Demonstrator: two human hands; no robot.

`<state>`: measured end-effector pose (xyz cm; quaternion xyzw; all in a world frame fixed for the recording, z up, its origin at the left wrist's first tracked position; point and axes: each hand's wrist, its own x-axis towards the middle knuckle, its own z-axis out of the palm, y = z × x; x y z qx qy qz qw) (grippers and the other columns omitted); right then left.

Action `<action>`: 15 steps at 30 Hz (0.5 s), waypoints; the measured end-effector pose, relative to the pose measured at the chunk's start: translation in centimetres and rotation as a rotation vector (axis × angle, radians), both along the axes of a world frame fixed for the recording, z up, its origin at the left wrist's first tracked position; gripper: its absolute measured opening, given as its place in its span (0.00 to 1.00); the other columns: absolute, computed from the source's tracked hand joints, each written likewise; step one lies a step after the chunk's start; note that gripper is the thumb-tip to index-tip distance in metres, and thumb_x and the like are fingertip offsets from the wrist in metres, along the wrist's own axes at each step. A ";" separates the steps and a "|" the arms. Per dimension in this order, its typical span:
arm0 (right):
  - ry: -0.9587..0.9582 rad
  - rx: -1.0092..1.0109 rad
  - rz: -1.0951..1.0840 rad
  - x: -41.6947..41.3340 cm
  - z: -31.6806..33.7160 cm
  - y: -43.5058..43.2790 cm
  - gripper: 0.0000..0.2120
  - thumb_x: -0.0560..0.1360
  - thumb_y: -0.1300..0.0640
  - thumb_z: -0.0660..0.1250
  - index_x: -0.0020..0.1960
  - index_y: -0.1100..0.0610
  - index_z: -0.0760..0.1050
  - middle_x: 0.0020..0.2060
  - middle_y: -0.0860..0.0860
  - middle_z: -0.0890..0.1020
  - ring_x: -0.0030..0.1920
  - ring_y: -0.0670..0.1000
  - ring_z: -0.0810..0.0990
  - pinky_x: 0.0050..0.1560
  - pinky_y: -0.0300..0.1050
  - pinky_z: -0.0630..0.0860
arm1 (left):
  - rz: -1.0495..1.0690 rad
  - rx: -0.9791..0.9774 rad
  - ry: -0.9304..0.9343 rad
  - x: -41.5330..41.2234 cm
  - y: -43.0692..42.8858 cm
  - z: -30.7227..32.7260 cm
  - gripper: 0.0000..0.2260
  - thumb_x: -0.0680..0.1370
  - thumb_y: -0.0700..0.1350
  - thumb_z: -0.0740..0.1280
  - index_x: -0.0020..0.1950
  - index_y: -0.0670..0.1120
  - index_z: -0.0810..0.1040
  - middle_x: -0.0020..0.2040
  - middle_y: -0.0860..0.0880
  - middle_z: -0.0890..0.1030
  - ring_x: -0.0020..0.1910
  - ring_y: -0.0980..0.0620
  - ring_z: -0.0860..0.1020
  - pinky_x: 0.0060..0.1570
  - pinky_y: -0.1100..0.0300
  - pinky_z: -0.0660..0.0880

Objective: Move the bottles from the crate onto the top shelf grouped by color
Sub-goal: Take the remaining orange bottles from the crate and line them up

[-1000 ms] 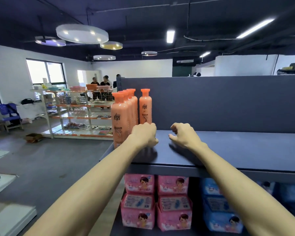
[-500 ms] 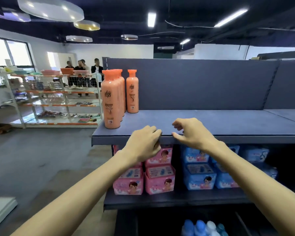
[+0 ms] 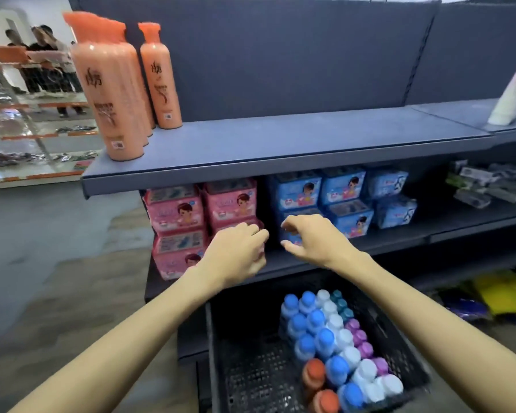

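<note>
Several orange bottles [image 3: 113, 93] stand in rows at the left end of the grey top shelf [image 3: 280, 138]. Below, a black crate [image 3: 251, 374] holds bottles seen from above: blue caps [image 3: 316, 320], white caps [image 3: 344, 338], purple caps [image 3: 361, 338], teal caps [image 3: 340, 302] and two orange caps [image 3: 315, 374]. My left hand [image 3: 236, 254] and my right hand [image 3: 310, 236] hang in the air in front of the middle shelf, above the crate. Both have loosely curled fingers and hold nothing.
Pink boxes [image 3: 176, 210] and blue boxes [image 3: 343, 186] fill the middle shelf. A pale bottle [image 3: 513, 93] leans at the top shelf's right end. Yellow packs [image 3: 504, 290] lie low on the right. People stand by another rack [image 3: 27, 114] at the far left.
Both hands have dropped from the top shelf's front edge to the level of the middle shelf. The view has tilted down, and the crate of bottles has come into sight.
</note>
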<state>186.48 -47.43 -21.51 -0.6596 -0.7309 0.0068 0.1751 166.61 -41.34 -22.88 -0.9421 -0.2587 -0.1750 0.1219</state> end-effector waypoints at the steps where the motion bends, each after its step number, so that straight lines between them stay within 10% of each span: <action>1: 0.007 -0.019 -0.005 0.2 -0.9 -0.4 0.16 0.76 0.49 0.69 0.59 0.56 0.76 0.53 0.51 0.84 0.55 0.55 0.81 0.53 0.52 0.77 | -0.008 -0.022 0.019 0.2 -0.3 -1.0 0.11 0.67 0.50 0.69 0.43 0.45 0.74 0.38 0.47 0.76 0.37 0.43 0.77 0.29 0.54 0.74; 15: 0.043 -0.575 -0.151 2.7 -20.0 -7.6 0.13 0.72 0.50 0.70 0.53 0.57 0.78 0.48 0.56 0.83 0.52 0.60 0.80 0.49 0.52 0.76 | 0.142 -0.556 0.188 1.4 -7.9 -18.3 0.12 0.74 0.52 0.61 0.52 0.46 0.73 0.47 0.47 0.78 0.48 0.44 0.77 0.40 0.51 0.75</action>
